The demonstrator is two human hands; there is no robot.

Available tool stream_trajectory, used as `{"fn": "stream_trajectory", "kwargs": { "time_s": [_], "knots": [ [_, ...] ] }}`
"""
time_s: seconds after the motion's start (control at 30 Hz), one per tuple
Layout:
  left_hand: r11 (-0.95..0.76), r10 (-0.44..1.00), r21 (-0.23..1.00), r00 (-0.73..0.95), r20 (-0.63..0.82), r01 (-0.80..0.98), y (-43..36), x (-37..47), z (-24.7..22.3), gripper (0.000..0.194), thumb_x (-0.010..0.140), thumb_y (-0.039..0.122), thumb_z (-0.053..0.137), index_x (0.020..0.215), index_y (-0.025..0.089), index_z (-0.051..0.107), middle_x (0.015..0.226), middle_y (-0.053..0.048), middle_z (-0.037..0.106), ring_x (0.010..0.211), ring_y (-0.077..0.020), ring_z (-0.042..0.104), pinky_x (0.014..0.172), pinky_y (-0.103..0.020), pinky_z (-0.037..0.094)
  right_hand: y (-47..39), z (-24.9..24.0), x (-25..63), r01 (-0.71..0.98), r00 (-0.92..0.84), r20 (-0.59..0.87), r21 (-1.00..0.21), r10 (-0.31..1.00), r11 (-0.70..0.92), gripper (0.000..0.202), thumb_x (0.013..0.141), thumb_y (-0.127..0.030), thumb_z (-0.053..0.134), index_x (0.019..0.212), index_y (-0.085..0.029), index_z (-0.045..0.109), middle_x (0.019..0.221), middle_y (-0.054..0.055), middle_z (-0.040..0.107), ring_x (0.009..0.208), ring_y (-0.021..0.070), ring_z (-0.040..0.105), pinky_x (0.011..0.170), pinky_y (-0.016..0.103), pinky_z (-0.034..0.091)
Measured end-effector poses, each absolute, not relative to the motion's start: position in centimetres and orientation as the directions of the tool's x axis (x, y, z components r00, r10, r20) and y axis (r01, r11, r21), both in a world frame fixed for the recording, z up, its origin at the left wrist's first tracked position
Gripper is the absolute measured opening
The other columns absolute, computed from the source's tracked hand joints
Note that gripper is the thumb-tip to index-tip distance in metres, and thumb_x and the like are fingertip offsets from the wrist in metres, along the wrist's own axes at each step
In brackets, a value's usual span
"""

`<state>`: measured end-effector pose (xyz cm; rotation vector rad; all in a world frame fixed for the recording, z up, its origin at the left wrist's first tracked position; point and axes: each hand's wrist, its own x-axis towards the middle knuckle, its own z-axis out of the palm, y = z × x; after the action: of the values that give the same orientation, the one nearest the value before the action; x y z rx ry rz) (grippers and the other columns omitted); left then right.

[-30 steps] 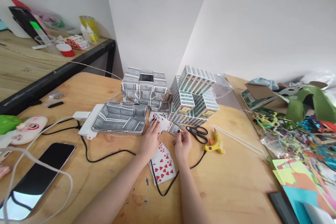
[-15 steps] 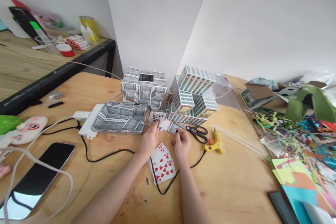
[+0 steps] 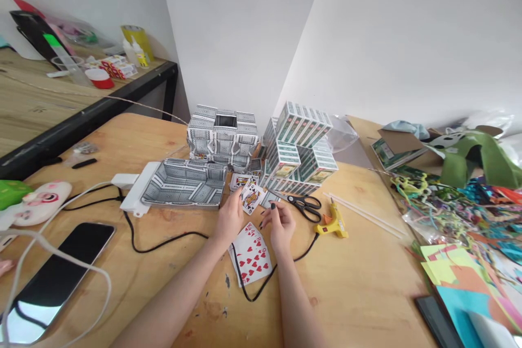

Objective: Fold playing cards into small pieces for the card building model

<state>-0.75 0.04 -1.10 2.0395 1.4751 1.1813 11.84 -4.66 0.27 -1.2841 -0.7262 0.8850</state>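
Observation:
My left hand (image 3: 229,218) pinches a playing card, a black queen (image 3: 252,196), face up and tilted over the table. Just to its right is my right hand (image 3: 280,225), its fingers loosely bent and apart, with nothing seen between them. Beyond the hands lie a pile of face-up playing cards (image 3: 238,180) and a patterned grey card back (image 3: 269,199). Several heart cards (image 3: 253,261) are fanned face up between my forearms, a black cable crossing them. Behind the left hand stand an open tray built of folded cards (image 3: 185,199) and a blocky card structure (image 3: 222,138).
Stacked green-and-white card boxes (image 3: 304,126) rise behind black scissors (image 3: 305,206). A yellow glue gun (image 3: 336,223) and clear sticks (image 3: 367,215) lie right. Left are a white power strip (image 3: 138,190) and a phone (image 3: 61,277). Craft scraps (image 3: 452,212) crowd the far right.
The queen in my left hand has come up and now shows its face. My right hand's fingers have spread apart, and the view has shifted slightly.

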Motion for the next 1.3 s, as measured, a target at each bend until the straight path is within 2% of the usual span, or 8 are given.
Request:
{"fn": "stream_trajectory", "kwargs": {
  "time_s": [0.13,0.27,0.4,0.6,0.87,1.03,1.17,1.3],
  "knots": [
    [-0.454,0.878,0.678,0.161,0.451,0.578,-0.3,-0.8,-1.0,0.035,0.089,0.018,0.032,0.122,0.016,0.044,0.116,-0.011,0.060,0.108,-0.0187,0.057,0.091,-0.032,0.048,-4.6,0.6,11.3,-0.354,0.267,-0.124,-0.935,0.956,-0.022,0.031,0.079,-0.044,0.055,0.093,-0.016,0.057,0.076,0.006,0.065,0.054,0.0153,0.061,0.048,0.028,0.049],
    [-0.612,0.790,0.668,0.362,0.494,0.424,-0.9,-0.8,-0.5,0.036,0.089,0.016,0.033,0.121,0.020,0.048,0.119,-0.008,0.059,0.112,-0.0164,0.054,0.095,-0.032,0.046,-4.3,0.1,11.4,-0.448,0.083,-0.176,-0.886,0.981,-0.120,0.037,0.075,-0.049,0.057,0.093,-0.017,0.059,0.082,0.008,0.066,0.068,0.0197,0.064,0.055,0.031,0.052],
    [-0.704,0.695,0.651,0.460,0.552,0.284,-1.1,-0.8,0.0,0.033,0.086,0.016,0.040,0.115,0.021,0.054,0.116,-0.005,0.061,0.114,-0.0156,0.052,0.099,-0.033,0.044,-4.4,-0.4,11.6,-0.574,0.087,-0.195,-0.812,0.977,-0.111,0.029,0.071,-0.049,0.062,0.075,-0.020,0.059,0.071,0.003,0.064,0.067,0.0179,0.063,0.062,0.033,0.052],
    [-0.709,0.705,0.569,0.410,0.578,0.417,-0.4,-0.9,-0.1,0.032,0.085,0.019,0.046,0.114,0.026,0.056,0.121,-0.003,0.058,0.122,-0.0201,0.044,0.109,-0.049,0.028,-4.1,0.2,12.0,-0.735,0.075,-0.232,-0.670,0.970,-0.104,0.025,0.072,-0.046,0.061,0.078,-0.022,0.062,0.079,0.003,0.067,0.072,0.0177,0.063,0.071,0.036,0.052],
    [-0.626,0.779,0.660,0.385,0.495,0.416,-0.6,-0.7,0.1,0.033,0.085,0.026,0.048,0.117,0.025,0.055,0.138,-0.007,0.039,0.124,-0.0226,0.042,0.101,-0.040,0.040,-3.6,-0.1,12.2,-0.680,0.265,-0.218,-0.733,0.939,0.021,0.020,0.068,-0.023,0.069,0.087,-0.020,0.064,0.088,0.004,0.070,0.078,0.0158,0.065,0.076,0.030,0.051],
    [-0.339,0.941,0.879,0.150,0.305,0.336,0.1,-0.7,-0.5,0.032,0.087,0.029,0.042,0.116,0.020,0.053,0.107,-0.008,0.063,0.093,-0.0176,0.061,0.079,-0.030,0.052,-3.4,-0.2,12.3,-0.639,0.312,-0.169,-0.765,0.935,0.075,0.033,0.069,-0.026,0.069,0.099,-0.021,0.060,0.098,0.006,0.069,0.088,0.0196,0.064,0.081,0.037,0.050],
    [-0.185,0.970,0.934,0.208,0.124,0.305,0.6,-0.7,-0.9,0.023,0.084,0.032,0.044,0.089,0.017,0.061,0.075,-0.003,0.067,0.064,-0.0139,0.062,0.058,-0.023,0.049,-3.3,-0.4,12.2,-0.581,0.287,-0.172,-0.813,0.942,0.029,0.031,0.072,-0.035,0.066,0.098,-0.017,0.060,0.096,0.008,0.069,0.087,0.0209,0.064,0.077,0.035,0.051],
    [-0.178,0.962,0.943,0.253,0.106,0.282,0.6,-0.7,-1.0,0.017,0.079,0.032,0.052,0.079,0.017,0.060,0.071,-0.001,0.064,0.064,-0.0131,0.059,0.061,-0.023,0.047,-3.1,-0.9,12.3,-0.430,0.365,-0.178,-0.903,0.914,-0.004,0.036,0.073,-0.046,0.060,0.090,-0.015,0.062,0.085,0.008,0.069,0.080,0.0211,0.064,0.067,0.031,0.051]
  ]
}}
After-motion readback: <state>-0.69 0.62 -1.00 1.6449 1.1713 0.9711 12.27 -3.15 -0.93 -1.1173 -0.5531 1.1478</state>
